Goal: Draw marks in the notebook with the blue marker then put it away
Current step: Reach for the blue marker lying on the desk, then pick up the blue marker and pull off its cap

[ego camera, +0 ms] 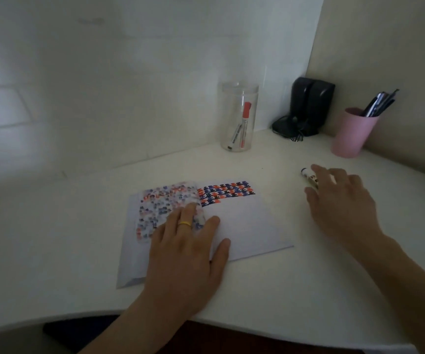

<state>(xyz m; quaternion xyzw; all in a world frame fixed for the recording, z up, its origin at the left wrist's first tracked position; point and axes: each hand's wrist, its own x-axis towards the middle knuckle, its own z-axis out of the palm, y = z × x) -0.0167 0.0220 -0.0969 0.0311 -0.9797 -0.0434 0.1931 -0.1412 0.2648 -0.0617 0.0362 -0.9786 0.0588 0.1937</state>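
An open notebook (pixel 247 226) lies on the white desk (pixel 52 238), its right page carrying rows of blue and red marks along the top. My left hand (pixel 188 256) rests flat on the notebook near the fold, fingers spread, a yellow ring on one finger. A marker (pixel 308 176) lies on the desk to the right of the notebook, partly hidden under the fingers of my right hand (pixel 339 203). That hand hovers over it with fingers apart; I cannot tell whether they touch it.
A clear plastic jar (pixel 239 118) holding a red marker and another pen stands at the back. A pink cup (pixel 352 134) with several pens sits at the back right. Black speakers (pixel 308 106) with cables fill the corner.
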